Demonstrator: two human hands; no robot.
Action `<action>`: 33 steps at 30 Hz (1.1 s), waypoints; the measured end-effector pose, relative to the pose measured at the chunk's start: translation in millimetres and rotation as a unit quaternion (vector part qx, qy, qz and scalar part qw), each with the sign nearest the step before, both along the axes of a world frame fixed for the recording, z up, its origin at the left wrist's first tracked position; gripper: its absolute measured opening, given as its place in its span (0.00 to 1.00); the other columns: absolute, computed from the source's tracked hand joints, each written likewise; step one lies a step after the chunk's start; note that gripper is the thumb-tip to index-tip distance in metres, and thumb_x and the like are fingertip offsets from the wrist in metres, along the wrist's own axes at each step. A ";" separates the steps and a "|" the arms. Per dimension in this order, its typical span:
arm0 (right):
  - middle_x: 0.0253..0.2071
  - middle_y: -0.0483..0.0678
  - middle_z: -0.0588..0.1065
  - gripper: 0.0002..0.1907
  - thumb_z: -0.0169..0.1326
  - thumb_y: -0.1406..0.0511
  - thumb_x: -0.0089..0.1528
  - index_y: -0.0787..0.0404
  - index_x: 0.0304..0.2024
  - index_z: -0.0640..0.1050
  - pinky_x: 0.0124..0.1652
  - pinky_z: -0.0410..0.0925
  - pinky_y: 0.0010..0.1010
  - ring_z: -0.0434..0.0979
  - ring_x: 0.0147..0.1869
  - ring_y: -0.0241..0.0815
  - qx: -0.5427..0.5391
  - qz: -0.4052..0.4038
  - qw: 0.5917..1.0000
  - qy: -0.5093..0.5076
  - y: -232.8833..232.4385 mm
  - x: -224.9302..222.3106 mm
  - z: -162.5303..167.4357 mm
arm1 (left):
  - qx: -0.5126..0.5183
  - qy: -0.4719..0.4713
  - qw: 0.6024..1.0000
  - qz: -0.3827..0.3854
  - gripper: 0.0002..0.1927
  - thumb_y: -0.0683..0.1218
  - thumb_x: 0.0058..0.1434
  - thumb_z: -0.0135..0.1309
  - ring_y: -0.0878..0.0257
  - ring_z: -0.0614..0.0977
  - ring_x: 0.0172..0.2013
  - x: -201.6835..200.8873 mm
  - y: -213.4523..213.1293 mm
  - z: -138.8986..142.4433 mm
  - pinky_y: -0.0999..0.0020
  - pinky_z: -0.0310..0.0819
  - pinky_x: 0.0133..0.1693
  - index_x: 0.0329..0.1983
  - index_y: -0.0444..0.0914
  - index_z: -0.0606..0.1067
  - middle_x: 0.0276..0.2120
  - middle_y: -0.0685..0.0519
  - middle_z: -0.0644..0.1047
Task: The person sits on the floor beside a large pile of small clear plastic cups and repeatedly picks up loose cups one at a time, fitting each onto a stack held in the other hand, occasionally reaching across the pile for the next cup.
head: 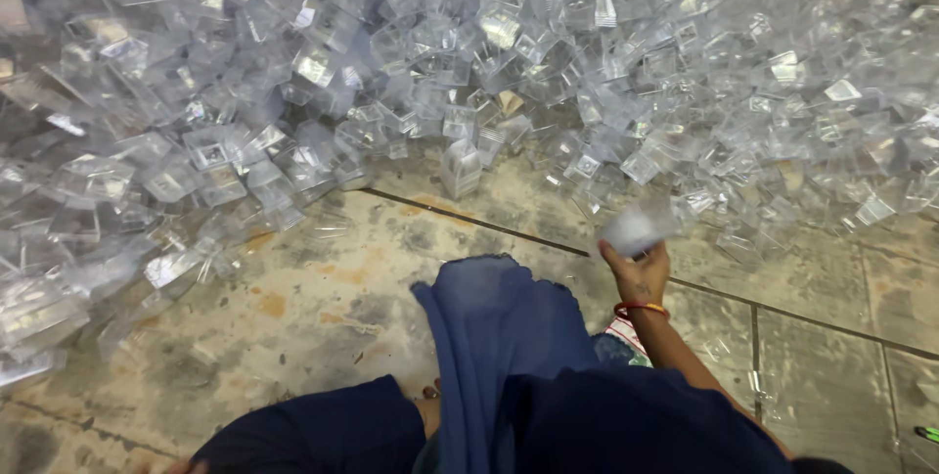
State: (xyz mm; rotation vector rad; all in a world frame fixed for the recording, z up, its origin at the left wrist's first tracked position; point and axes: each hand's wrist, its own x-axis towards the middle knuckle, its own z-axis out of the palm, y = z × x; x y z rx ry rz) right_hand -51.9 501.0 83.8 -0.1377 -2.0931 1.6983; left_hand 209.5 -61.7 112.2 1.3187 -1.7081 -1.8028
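The head view looks down at a person seated on a stained tiled floor (323, 308), knees in dark blue cloth and a blue scarf (489, 327) hanging down the middle of the lap. Only 1 hand shows clearly. The right hand (638, 273) is raised from the lap, with a red and yellow bangle (641, 309) at the wrist. Its fingers are curled shut around 1 small clear plastic box (634, 229), which sits at the fingertips, above the hand and just short of the heap. The box is blurred, so I cannot tell how it is turned or whether it has a lid. It looks pinched at its lower edge, probably so that most of it stays free of the fingers.

The left hand is out of sight; only a sliver of something pale shows at the bottom left edge, too little to name.

A huge heap of clear plastic boxes (469, 73) fills the top and left of the view, spilling down onto the floor in a curve around the person, likely so each piece lies within reach. A few loose boxes (460, 169) lie at the front edge of the heap, near the held one but apart from it.
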 end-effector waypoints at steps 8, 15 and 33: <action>0.51 0.55 0.80 0.36 0.65 0.66 0.58 0.67 0.68 0.70 0.55 0.75 0.34 0.81 0.54 0.41 0.041 0.563 0.823 -0.054 -172.3 1.8 182.9 | -0.134 0.209 0.944 -0.219 0.45 0.35 0.52 0.59 0.54 0.76 0.61 -62.4 170.0 143.3 0.62 0.78 0.53 0.73 0.36 0.55 0.63 0.45 0.71; 0.65 0.63 0.68 0.50 0.59 0.47 0.62 0.67 0.74 0.53 0.51 0.74 0.42 0.76 0.62 0.52 0.333 0.761 0.552 0.065 -316.1 74.6 277.3 | -0.109 0.334 0.928 -0.126 0.27 0.37 0.56 0.64 0.57 0.84 0.52 -18.5 156.2 151.7 0.63 0.81 0.51 0.60 0.28 0.72 0.55 0.44 0.81; 0.62 0.38 0.72 0.51 0.53 0.32 0.54 0.28 0.77 0.54 0.68 0.60 0.52 0.72 0.66 0.45 0.778 0.566 0.220 0.161 -338.9 123.9 177.7 | -0.434 0.024 0.627 0.647 0.37 0.48 0.72 0.65 0.49 0.80 0.52 481.5 150.8 81.0 0.50 0.79 0.57 0.71 0.31 0.55 0.58 0.37 0.73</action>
